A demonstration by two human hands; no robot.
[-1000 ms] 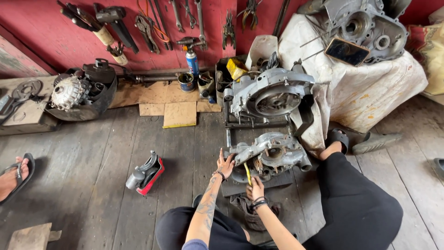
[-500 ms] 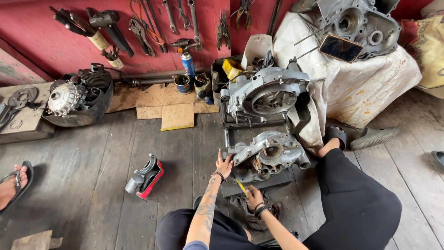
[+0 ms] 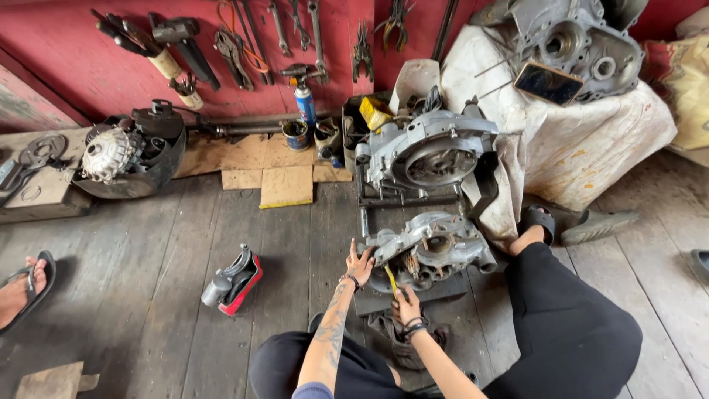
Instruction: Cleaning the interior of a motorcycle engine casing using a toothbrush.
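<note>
A: Quick risk check, L to R, all relative to the engine crankcase half (image 3: 434, 247) on the floor in front of the knees.

B: Far left of it, someone else's sandalled foot (image 3: 21, 290), well apart. Nearer left, red-and-grey power tool (image 3: 233, 279) lies on the planks w/ bare floor between, so that's the open room for an elbow.

A: Hands?

B: Left hand (image 3: 360, 264) lies flat on the case's left edge, fingers spread, bracing. Right hand (image 3: 405, 306) just below it, fingers wrapped round a yellow-handled screwdriver (image 3: 391, 279), tip at the case's lower rim.

A: What could go wrong?

B: Tip could slip and jab the bracing hand, they're close. Behind the case the bigger engine block (image 3: 428, 151) on its stand crowds things; right side is shut in by the black-trousered leg (image 3: 546, 310).
</note>
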